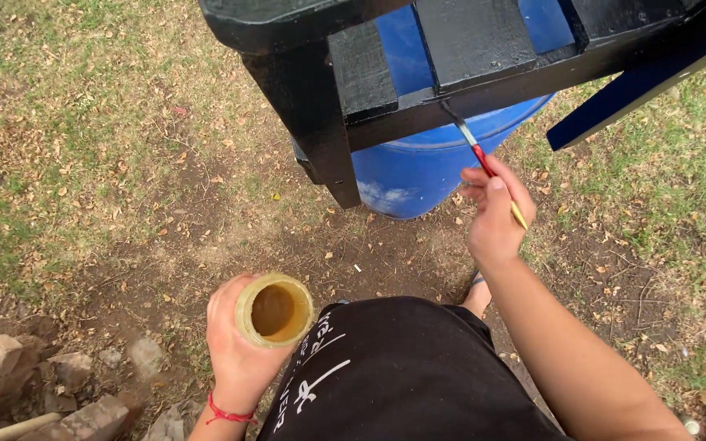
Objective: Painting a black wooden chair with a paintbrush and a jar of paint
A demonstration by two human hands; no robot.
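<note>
Overhead, everything is seen from a head-worn camera looking down past the person's black shirt.

Ground: bare brown dirt with patchy grass and scattered dry leaves [100, 122] runs under everything. Nothing is laid over it.

Wooden frame: a large black-painted wooden slatted frame [467, 41], much like a pallet, fills the top of the view. It sits raised and tilted, apparently so its edges come within arm's reach.

Barrel: a blue plastic barrel [418, 175] stands on the dirt directly beneath the frame. The frame seems to rest on it, though the contact is hidden.

Blue board: a dark blue flat board [639, 86] angles out at upper right, beside the frame.

Rubble: broken reddish bricks and stones [51, 384] lie at lower left, well apart from the work.

Left hand: the left hand [234, 351], a red string at its wrist, is wrapped closed around a small yellowish round jar [275, 310]. The jar is held upright, mouth up, close to the body, so the brownish contents stay level.

Right hand: the right hand [496, 216] is closed in a pinch on a thin paintbrush with a red and yellow handle [480, 155].

Brush tip: the bristles touch the frame's lower black rail. The handle slopes back toward the hand, like a pen.
</note>
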